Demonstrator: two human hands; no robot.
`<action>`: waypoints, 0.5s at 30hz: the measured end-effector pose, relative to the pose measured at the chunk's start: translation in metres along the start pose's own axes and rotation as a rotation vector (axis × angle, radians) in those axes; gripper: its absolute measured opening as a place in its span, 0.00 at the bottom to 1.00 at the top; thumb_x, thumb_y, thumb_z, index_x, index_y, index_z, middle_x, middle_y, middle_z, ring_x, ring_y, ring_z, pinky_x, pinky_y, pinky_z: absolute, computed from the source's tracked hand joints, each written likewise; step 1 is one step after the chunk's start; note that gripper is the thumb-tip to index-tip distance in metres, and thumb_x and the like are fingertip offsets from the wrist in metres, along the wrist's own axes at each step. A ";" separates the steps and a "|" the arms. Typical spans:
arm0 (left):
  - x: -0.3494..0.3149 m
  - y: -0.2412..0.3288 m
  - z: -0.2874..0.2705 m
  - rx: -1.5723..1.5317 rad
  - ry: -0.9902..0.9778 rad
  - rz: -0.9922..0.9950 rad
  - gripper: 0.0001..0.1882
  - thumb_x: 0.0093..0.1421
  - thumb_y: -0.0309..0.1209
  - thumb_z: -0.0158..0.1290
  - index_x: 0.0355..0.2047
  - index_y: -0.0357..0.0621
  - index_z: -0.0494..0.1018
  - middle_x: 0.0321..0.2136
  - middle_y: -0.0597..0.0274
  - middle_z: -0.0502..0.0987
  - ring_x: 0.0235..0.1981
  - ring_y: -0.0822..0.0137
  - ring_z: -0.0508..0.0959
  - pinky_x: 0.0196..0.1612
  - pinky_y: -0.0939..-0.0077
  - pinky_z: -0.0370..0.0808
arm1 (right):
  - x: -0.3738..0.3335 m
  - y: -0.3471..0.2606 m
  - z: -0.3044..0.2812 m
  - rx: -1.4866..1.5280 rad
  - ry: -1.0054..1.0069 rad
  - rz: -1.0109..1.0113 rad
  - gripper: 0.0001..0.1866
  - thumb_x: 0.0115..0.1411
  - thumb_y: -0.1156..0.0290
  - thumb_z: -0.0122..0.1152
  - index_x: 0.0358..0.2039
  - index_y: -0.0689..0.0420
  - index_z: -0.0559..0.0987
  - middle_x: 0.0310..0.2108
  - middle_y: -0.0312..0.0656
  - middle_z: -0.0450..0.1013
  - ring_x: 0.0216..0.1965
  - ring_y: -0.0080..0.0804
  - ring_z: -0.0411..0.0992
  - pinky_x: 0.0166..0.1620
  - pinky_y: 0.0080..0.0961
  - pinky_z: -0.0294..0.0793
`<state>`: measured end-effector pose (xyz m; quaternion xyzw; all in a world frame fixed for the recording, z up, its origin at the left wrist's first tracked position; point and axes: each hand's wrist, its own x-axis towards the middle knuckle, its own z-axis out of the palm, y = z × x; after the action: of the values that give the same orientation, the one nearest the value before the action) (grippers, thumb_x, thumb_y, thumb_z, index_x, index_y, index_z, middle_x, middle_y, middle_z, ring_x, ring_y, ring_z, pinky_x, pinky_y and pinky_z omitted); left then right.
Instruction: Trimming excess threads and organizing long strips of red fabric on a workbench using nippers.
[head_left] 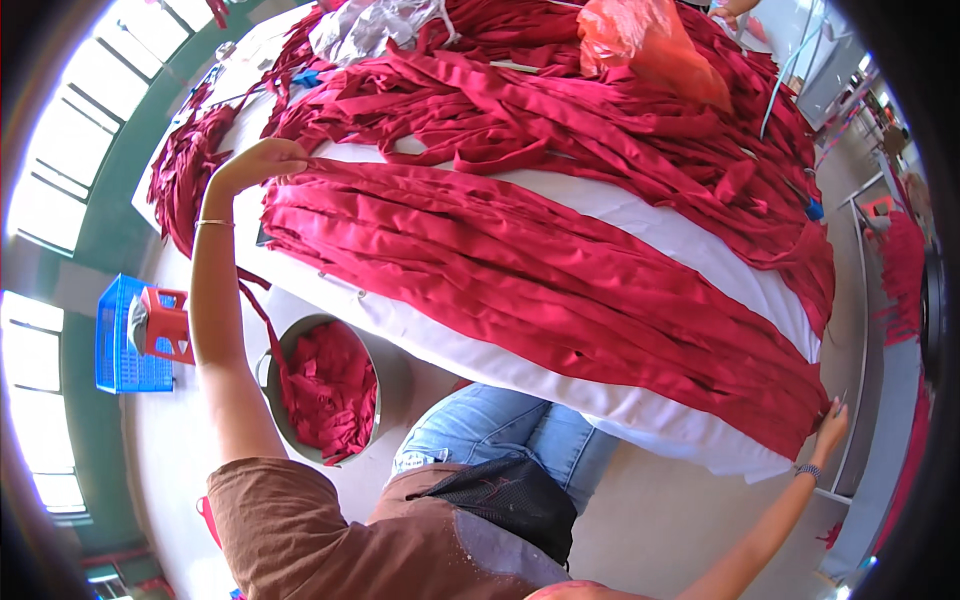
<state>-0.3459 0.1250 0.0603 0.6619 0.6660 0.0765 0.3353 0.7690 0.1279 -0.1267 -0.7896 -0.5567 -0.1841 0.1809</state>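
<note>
Long red fabric strips (pixel 520 270) lie side by side in a flat layered bundle along the near edge of a white-covered table (pixel 590 195). My left hand (pixel 262 165) is at the bundle's far left end, its fingers pinched on the end of one fabric strip. At the opposite end, on the right, my right hand (pixel 830 432) has its fingers closed at the bundle's corner. Something thin seems to stick up from those fingers, too small to name. Both arms are stretched wide, so the bundle spans between my hands.
A heap of loose red strips (pixel 640 130) covers the table's far side, with an orange plastic bag (pixel 650 45) and a clear bag (pixel 375 30) on it. Below the table's left edge stands a bucket (pixel 372 420) of red fabric. A blue crate (pixel 120 335) and red stool (pixel 165 325) stand left.
</note>
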 end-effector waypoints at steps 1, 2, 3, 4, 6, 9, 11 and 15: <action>-0.010 -0.006 0.004 -0.055 0.046 -0.019 0.12 0.61 0.35 0.53 0.38 0.38 0.73 0.26 0.72 0.71 0.28 0.80 0.69 0.32 0.84 0.69 | -0.001 -0.015 0.004 0.009 -0.010 -0.014 0.24 0.64 0.50 0.45 0.38 0.61 0.74 0.34 0.59 0.73 0.36 0.59 0.71 0.38 0.44 0.69; -0.019 -0.012 0.004 -0.047 0.050 -0.035 0.12 0.61 0.35 0.53 0.38 0.38 0.73 0.26 0.72 0.71 0.28 0.80 0.69 0.32 0.84 0.69 | -0.013 -0.027 0.009 0.116 -0.172 0.036 0.22 0.64 0.53 0.47 0.39 0.62 0.74 0.35 0.58 0.73 0.36 0.55 0.72 0.38 0.41 0.70; -0.029 -0.018 0.004 -0.087 0.116 -0.066 0.12 0.61 0.35 0.53 0.37 0.38 0.73 0.25 0.73 0.71 0.27 0.80 0.69 0.32 0.85 0.68 | -0.021 -0.039 0.012 0.220 -0.335 0.088 0.20 0.63 0.56 0.49 0.41 0.63 0.74 0.35 0.57 0.74 0.36 0.50 0.74 0.39 0.38 0.71; -0.024 -0.028 0.009 -0.146 0.173 -0.066 0.12 0.61 0.35 0.53 0.37 0.38 0.73 0.25 0.74 0.71 0.27 0.80 0.69 0.32 0.85 0.68 | -0.024 -0.026 0.011 0.204 -0.323 0.097 0.20 0.63 0.56 0.49 0.41 0.63 0.74 0.35 0.57 0.74 0.36 0.50 0.74 0.39 0.38 0.71; -0.014 -0.061 0.023 -0.037 0.253 0.012 0.10 0.61 0.35 0.53 0.33 0.40 0.74 0.23 0.74 0.70 0.26 0.81 0.68 0.30 0.86 0.66 | -0.029 0.015 0.020 0.422 -0.274 -0.039 0.18 0.62 0.64 0.51 0.45 0.65 0.73 0.38 0.53 0.75 0.38 0.40 0.75 0.41 0.31 0.71; -0.001 -0.102 0.031 -0.149 0.425 -0.045 0.09 0.59 0.32 0.54 0.25 0.40 0.72 0.19 0.73 0.69 0.21 0.79 0.67 0.25 0.81 0.64 | -0.035 0.028 0.012 0.432 -0.263 -0.012 0.17 0.60 0.71 0.51 0.48 0.67 0.72 0.44 0.51 0.74 0.46 0.36 0.73 0.47 0.30 0.70; -0.004 -0.119 0.027 0.022 0.519 -0.004 0.08 0.53 0.28 0.58 0.22 0.38 0.73 0.18 0.68 0.71 0.23 0.76 0.70 0.26 0.79 0.66 | -0.052 -0.001 0.005 0.359 -0.187 0.048 0.16 0.61 0.69 0.52 0.47 0.65 0.73 0.45 0.48 0.75 0.48 0.36 0.72 0.48 0.30 0.70; -0.022 -0.145 0.014 0.347 0.793 -0.123 0.09 0.41 0.28 0.61 0.18 0.39 0.72 0.18 0.61 0.74 0.22 0.66 0.74 0.30 0.72 0.70 | -0.083 -0.105 -0.055 0.474 0.019 0.264 0.17 0.63 0.60 0.52 0.40 0.62 0.77 0.39 0.44 0.77 0.43 0.34 0.75 0.46 0.28 0.70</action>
<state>-0.4604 0.0835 -0.0222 0.5870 0.7844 0.1916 -0.0589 0.6386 0.0663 -0.1113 -0.7893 -0.4747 -0.0307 0.3882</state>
